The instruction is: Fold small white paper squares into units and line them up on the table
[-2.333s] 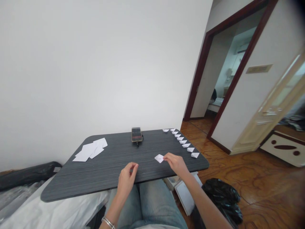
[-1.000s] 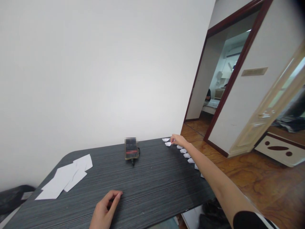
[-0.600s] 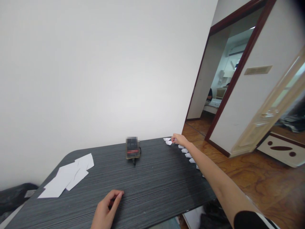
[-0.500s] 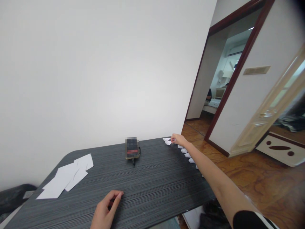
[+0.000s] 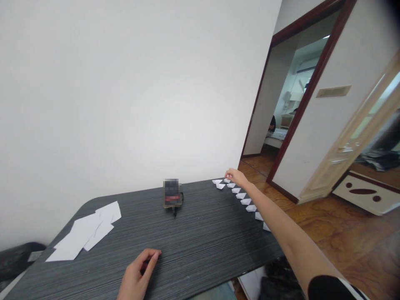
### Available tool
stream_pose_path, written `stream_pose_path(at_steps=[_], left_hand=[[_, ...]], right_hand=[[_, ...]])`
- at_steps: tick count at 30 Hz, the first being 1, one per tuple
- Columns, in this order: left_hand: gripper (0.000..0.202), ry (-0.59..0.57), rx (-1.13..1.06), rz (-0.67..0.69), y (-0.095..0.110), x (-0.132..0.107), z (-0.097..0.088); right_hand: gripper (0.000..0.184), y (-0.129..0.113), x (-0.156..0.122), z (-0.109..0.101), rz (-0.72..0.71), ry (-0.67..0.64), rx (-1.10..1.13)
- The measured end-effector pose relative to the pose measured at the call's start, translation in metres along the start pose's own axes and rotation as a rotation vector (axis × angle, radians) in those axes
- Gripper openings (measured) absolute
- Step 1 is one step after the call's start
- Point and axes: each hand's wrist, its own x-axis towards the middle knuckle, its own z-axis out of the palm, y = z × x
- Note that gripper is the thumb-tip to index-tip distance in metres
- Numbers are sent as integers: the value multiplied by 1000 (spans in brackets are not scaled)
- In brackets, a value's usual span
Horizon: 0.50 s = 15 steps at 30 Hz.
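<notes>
My right hand (image 5: 236, 177) reaches out to the far right corner of the dark wood-grain table (image 5: 203, 241). It hovers just above the far end of a row of small folded white papers (image 5: 245, 201), fingers loosely apart and holding nothing. One folded paper (image 5: 220, 186) lies on the table just left of its fingertips, beside another at the corner. My left hand (image 5: 137, 275) rests on the near edge of the table with fingers curled in; nothing shows in it.
A loose pile of flat white paper sheets (image 5: 84, 233) lies at the table's left. A small dark device (image 5: 172, 193) stands at the back centre. A black bag (image 5: 275, 283) sits on the wooden floor below the right edge. An open doorway (image 5: 290, 108) is beyond.
My right hand carried a folded paper from the near side to the far right corner, set it down by the row and has now lifted off it. The left hand stayed put.
</notes>
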Motion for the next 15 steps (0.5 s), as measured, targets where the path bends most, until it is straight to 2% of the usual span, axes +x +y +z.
stream_pose_path(at_steps=[5,15], left_hand=[[29,11,-5,17,-1,0,0],[29,-3,-17,10,-1,-1,-1]], right_hand=[[14,-1,-3,1,-24,-56,-2],[25,-11,-2,17,-30,-213,-45]])
